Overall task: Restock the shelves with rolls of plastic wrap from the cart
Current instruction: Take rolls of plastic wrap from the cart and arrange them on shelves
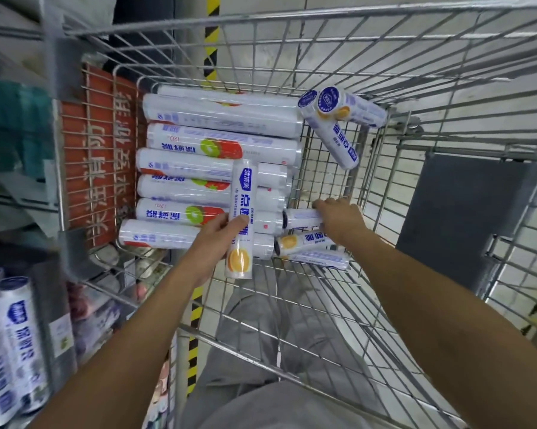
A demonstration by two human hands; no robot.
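I look down into a wire cart (347, 41) holding several white rolls of plastic wrap. My left hand (216, 239) grips one roll with an orange-slice label (241, 218), held upright above the stack. My right hand (341, 221) reaches lower right and its fingers close round a short roll (299, 218) lying on the cart floor. A stack of long rolls (217, 150) with kiwi and tomato pictures lies crosswise on the left. Two more rolls (338, 122) lean in the far right corner. Other rolls (304, 243) lie under my right wrist.
A red sign with white characters (103, 156) stands against the cart's left wall. Shelf stock of similar rolls (10, 342) shows at the lower left. Grey trousers (261, 351) are seen through the cart floor. Yellow-black floor tape (211, 35) runs beneath.
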